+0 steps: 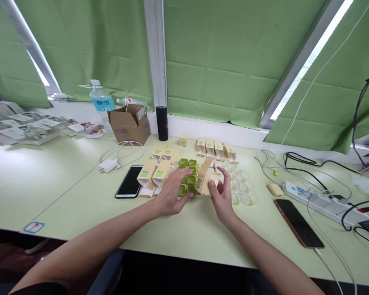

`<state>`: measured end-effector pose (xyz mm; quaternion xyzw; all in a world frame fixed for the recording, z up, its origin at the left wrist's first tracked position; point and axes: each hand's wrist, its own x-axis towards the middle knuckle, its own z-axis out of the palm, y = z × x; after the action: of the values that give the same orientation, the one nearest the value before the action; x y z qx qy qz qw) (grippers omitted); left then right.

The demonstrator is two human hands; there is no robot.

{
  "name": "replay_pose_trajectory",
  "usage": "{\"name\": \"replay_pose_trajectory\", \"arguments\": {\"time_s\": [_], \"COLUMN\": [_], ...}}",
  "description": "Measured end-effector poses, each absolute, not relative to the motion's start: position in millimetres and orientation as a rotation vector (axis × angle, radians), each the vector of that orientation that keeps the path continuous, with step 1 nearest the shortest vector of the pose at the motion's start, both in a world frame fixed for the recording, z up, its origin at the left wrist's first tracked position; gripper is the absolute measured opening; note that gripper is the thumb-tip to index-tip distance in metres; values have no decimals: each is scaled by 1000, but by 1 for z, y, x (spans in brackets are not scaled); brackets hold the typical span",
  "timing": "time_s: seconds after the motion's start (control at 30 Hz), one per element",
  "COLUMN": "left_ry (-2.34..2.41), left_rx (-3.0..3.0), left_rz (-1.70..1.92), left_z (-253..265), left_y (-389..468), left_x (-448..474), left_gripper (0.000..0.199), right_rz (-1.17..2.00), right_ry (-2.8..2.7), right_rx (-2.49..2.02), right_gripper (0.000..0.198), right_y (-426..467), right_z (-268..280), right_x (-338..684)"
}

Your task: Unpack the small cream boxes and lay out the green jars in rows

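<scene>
My right hand (224, 198) grips a small beige cardboard box (209, 180) between thumb and fingers; its flap stands up. My left hand (175, 192) is open, thumb and fingers apart, and holds nothing that I can see. It hovers by the green square cups (191, 179), which stand in rows between my hands and are partly hidden. Left of them are several beige boxes (147, 171) with green labels and flaps folded out. Clear plastic cups (249, 198) lie in rows right of my right hand. More boxes (219, 148) stand behind.
A phone (129, 182) lies left of the boxes, another phone (299, 223) at the right beside a power strip (320, 203) and loose cables. At the back stand a brown carton (127, 130), a water bottle (102, 102) and a black tumbler (162, 123). A white charger (108, 165) lies left.
</scene>
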<state>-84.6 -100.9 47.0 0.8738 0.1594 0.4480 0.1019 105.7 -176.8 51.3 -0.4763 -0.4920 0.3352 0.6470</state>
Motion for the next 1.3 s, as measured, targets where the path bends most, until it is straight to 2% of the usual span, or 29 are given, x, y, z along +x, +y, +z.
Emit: {"name": "replay_pose_trajectory", "arguments": {"time_s": [0.17, 0.37, 0.6, 0.9, 1.13, 1.3], "left_ry": [468, 575, 617, 490, 663, 649], "left_rx": [2608, 2790, 2765, 2556, 2590, 2607], "left_rz": [1300, 1360, 1518, 1406, 1122, 1041], "left_z": [47, 43, 41, 46, 49, 48], "left_y": [-107, -120, -120, -114, -121, -121], "left_x": [-83, -74, -69, -73, -77, -78], "left_gripper": [65, 63, 45, 55, 55, 48], "right_rz": [910, 757, 709, 55, -255, -413], "right_ry": [-1040, -1107, -1372, -1773, -1780, -1713], "right_rx": [-1054, -1028, -947, -1067, -1105, -1152], "right_gripper": [46, 47, 44, 39, 48, 38], "right_y": [-176, -177, -190, -191, -191, -187], "right_z": [49, 46, 40, 46, 55, 64], "right_x": [105, 93, 81, 99, 108, 115]}}
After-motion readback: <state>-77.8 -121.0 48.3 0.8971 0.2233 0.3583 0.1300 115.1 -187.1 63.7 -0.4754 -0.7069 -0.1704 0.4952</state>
